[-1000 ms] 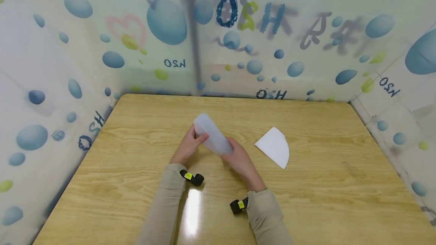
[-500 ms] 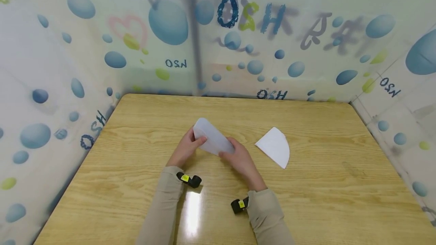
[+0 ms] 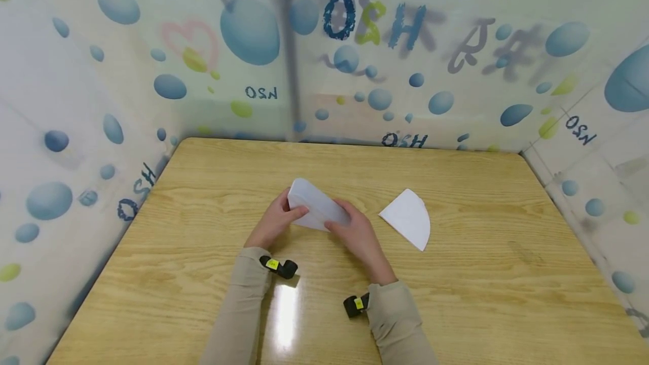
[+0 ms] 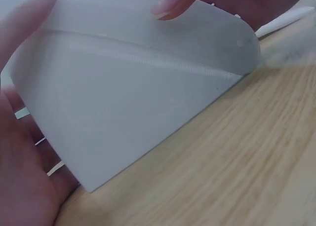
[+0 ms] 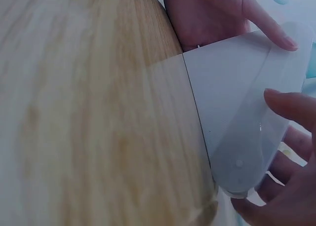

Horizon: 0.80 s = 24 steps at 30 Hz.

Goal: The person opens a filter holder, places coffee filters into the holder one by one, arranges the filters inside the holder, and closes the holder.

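Both hands hold a smooth white sheet-like piece (image 3: 320, 203) low over the wooden table. A rounded-end band crosses its upper part; below, a flat panel (image 4: 123, 107) narrows to a straight-edged corner. What kind of thing it is cannot be told. My left hand (image 3: 272, 223) grips its left end, thumb on the near face and fingers behind. My right hand (image 3: 361, 235) pinches the other end, its thumb (image 5: 286, 103) on the same face. In the wrist views the straight lower edge meets or nearly meets the tabletop. The far side is hidden.
A white quarter-circle piece (image 3: 407, 219) lies flat on the wooden table (image 3: 481, 275), right of the right hand. Patterned walls (image 3: 355, 83) rise behind the table and at both sides. Black wrist cameras (image 3: 289, 269) sit by the beige sleeves.
The held white piece has moved slightly lower and tilted, so more of its flat lower panel shows. My left hand has shifted a little down and left; the quarter-circle piece stays put.
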Motion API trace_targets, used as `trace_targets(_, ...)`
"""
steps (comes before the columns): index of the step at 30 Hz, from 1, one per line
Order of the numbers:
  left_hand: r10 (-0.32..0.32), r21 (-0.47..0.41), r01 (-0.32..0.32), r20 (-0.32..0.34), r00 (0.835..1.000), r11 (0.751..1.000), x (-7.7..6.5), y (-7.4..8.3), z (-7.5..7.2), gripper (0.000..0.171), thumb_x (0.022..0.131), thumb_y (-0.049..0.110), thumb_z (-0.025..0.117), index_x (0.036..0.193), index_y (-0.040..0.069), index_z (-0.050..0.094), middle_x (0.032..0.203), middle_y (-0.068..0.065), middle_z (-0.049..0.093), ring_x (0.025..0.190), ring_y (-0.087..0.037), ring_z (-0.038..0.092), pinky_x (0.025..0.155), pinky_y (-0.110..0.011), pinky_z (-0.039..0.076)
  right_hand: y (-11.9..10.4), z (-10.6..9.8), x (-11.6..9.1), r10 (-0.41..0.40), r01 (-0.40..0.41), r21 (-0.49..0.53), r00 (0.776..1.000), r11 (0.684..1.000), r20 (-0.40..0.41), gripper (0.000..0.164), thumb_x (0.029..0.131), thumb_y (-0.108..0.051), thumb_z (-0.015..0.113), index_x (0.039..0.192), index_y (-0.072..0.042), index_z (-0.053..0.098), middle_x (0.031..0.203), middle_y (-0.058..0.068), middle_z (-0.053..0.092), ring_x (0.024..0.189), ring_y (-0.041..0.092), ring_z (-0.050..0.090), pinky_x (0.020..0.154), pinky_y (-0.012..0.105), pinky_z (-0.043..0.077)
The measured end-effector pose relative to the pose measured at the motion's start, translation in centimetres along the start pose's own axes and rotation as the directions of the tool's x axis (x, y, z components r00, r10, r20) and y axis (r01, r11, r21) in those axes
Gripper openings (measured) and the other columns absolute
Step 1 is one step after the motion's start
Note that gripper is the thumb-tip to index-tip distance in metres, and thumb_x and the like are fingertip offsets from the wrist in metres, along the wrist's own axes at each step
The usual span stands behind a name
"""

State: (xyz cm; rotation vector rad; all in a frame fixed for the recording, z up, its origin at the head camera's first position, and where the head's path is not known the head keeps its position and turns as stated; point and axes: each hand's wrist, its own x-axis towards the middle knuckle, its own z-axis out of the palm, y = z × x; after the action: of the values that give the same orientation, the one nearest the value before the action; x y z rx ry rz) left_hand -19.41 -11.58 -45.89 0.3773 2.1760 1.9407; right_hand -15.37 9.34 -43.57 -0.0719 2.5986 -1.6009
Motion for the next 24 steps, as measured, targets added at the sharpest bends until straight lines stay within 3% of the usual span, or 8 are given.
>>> trace_targets(4, -0.018, -0.022, 0.019, 0.029, 0.999, 1.0, -0.11, -0.08, -0.33, 0.059, 0.083, 0.03, 0.068, 0.135, 0.02, 0.041, 0.12, -0.009, 0.056, 0.106, -0.02, 0.054, 0.088, -0.033, 0.046, -0.01, 0.07, 0.08, -0.005, 0.005, -0.006, 1.0, 1.0, -0.003, 0.053, 0.08, -0.034, 0.069, 0.129, -0.026, 0.051, 0.13, -0.001, 0.052, 0.117, 0.022, 0.05, 0.096, 0.044, 0.039)
trace_targets(9, -0.026, -0.077, 0.033, 0.095, 0.995, 0.996, -0.32, 0.1, -0.65, 0.058, 0.084, 0.018, 0.067, 0.136, 0.018, 0.04, 0.123, -0.01, 0.054, 0.109, -0.019, 0.053, 0.089, -0.032, 0.045, -0.19, 0.04, 0.01, -0.015, 0.015, -0.015, 1.0, 1.0, 0.011, 0.054, 0.08, -0.039, 0.069, 0.13, -0.028, 0.051, 0.131, -0.004, 0.051, 0.118, 0.021, 0.049, 0.097, 0.044, 0.039)
trace_targets(14, -0.017, -0.099, 0.032, 0.149, 0.989, 0.995, -0.38, -0.03, -0.88, 0.06, 0.084, 0.017, 0.067, 0.137, 0.019, 0.039, 0.123, -0.01, 0.054, 0.11, -0.02, 0.053, 0.09, -0.033, 0.045, -0.4, -0.17, -0.22, -0.04, 0.041, -0.03, 0.999, 0.999, 0.035, 0.055, 0.08, -0.042, 0.068, 0.13, -0.03, 0.05, 0.133, -0.005, 0.051, 0.12, 0.02, 0.048, 0.098, 0.044, 0.038)
trace_targets(24, 0.001, -0.066, 0.011, 0.17, 0.985, 0.998, -0.28, -0.48, -1.01, 0.06, 0.082, 0.02, 0.07, 0.135, 0.015, 0.041, 0.121, -0.012, 0.055, 0.108, -0.02, 0.055, 0.087, -0.033, 0.047, -0.57, -0.27, -0.21, -0.068, 0.071, -0.055, 0.996, 0.996, 0.05, 0.055, 0.08, -0.041, 0.068, 0.131, -0.03, 0.049, 0.133, -0.003, 0.051, 0.12, 0.02, 0.048, 0.099, 0.044, 0.038)
